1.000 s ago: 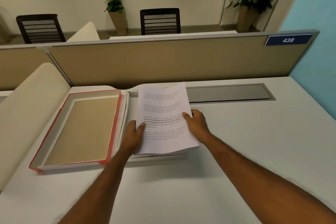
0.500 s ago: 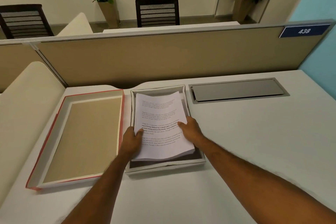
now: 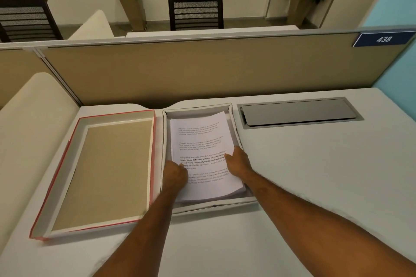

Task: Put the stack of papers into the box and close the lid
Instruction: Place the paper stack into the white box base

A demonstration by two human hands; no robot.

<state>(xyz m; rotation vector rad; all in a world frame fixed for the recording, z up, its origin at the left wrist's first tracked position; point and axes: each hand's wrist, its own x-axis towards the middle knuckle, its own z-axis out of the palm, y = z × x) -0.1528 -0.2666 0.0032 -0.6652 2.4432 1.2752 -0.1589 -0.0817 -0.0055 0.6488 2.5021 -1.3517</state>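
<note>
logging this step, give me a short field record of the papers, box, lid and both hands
papers: stack of papers inside the box, slightly askew
box: white box open, on the desk
lid: red-edged lid lying inside-up, left of the box, not on it
left hand: left hand on the stack's left edge
right hand: right hand on the stack's right edge
done: papers in; lid not yet closed

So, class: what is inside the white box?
The white box holds a stack of papers, printed side up, gripped by the left hand and right hand. The box floor beneath is mostly covered.
</note>
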